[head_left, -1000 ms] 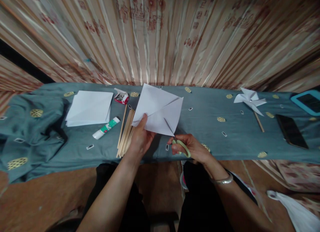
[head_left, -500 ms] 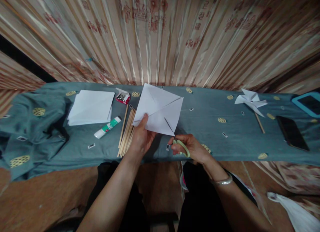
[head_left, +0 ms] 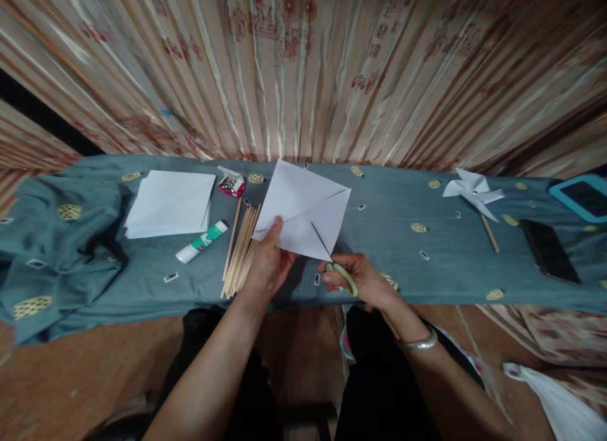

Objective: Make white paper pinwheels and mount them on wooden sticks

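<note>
My left hand (head_left: 274, 257) pinches a white square of paper (head_left: 303, 200) at its lower left edge, thumb on top. A slit shows in the sheet's right side, running inward from the right corner. In my right hand (head_left: 353, 275) is a pair of scissors (head_left: 348, 280) with pale green handles. One blade lies over the paper from its bottom corner toward the middle; the other blade is hidden beneath. Under and left of the paper lies a bundle of thin wooden sticks (head_left: 241, 251), partly covered by my left hand.
Left on the cloth-covered table (head_left: 389, 257) are a stack of white paper (head_left: 171, 200), a glue stick (head_left: 202, 242) and a small open red box (head_left: 231, 183) of metal pins. At right lie a paper pinwheel (head_left: 475, 191) on a stick, a black phone (head_left: 550, 250) and a blue-framed device (head_left: 578, 197).
The paper, both hands and the scissors keep almost the same pose. The surroundings have shifted slightly left in the view.
</note>
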Demonstrator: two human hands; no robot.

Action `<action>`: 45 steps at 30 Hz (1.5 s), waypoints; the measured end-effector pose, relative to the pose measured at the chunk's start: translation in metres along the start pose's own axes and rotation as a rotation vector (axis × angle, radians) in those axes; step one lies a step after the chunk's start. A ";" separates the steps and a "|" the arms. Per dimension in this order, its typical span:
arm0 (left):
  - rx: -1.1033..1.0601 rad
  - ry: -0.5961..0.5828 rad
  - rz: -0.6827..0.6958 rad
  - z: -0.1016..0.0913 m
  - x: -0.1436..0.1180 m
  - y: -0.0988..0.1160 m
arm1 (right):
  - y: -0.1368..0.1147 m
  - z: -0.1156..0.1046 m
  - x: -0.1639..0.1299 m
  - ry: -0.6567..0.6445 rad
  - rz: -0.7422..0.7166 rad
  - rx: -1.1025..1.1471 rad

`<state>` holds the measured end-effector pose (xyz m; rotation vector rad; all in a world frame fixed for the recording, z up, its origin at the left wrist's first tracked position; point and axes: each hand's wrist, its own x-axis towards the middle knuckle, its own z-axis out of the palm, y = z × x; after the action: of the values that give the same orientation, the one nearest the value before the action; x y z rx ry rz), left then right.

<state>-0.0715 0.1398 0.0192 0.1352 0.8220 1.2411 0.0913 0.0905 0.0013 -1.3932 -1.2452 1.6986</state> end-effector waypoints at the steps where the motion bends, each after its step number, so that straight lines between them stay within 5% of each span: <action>1: -0.005 -0.005 0.005 0.000 0.000 0.000 | 0.000 0.000 0.000 -0.001 -0.004 0.000; 45: -0.004 -0.001 -0.022 0.003 -0.002 -0.004 | 0.003 0.000 0.001 0.021 -0.009 0.074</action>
<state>-0.0672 0.1373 0.0205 0.1234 0.8181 1.2221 0.0918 0.0902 -0.0017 -1.3557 -1.1637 1.7027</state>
